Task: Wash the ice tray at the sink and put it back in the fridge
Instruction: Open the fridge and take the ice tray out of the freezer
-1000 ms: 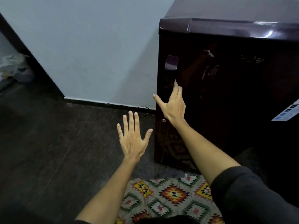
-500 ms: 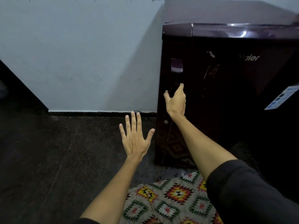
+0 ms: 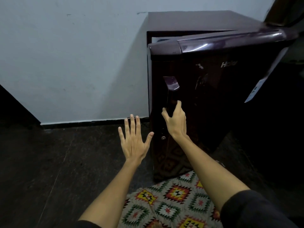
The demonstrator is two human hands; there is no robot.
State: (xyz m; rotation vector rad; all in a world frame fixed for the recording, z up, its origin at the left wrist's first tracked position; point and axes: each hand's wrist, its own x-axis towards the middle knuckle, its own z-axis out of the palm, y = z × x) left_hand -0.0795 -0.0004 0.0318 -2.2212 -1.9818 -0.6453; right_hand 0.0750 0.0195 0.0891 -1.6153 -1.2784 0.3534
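Observation:
A small dark maroon fridge (image 3: 213, 99) stands against the pale wall. Its door is swung slightly ajar, with a thin gap showing at the top left. My right hand (image 3: 175, 120) is wrapped around the lower part of the door handle (image 3: 171, 94). My left hand (image 3: 134, 140) hovers to the left of the fridge, fingers spread, holding nothing. The ice tray is not in sight.
A patterned mat (image 3: 171, 201) lies on the dark floor (image 3: 49, 170) in front of the fridge. A white label (image 3: 256, 89) hangs on the door's right side. A black baseboard runs along the wall; a dark edge stands at far left.
My right hand has closed on the handle and the fridge door has swung out a little, opening a gap at the top. My left hand stayed spread beside it.

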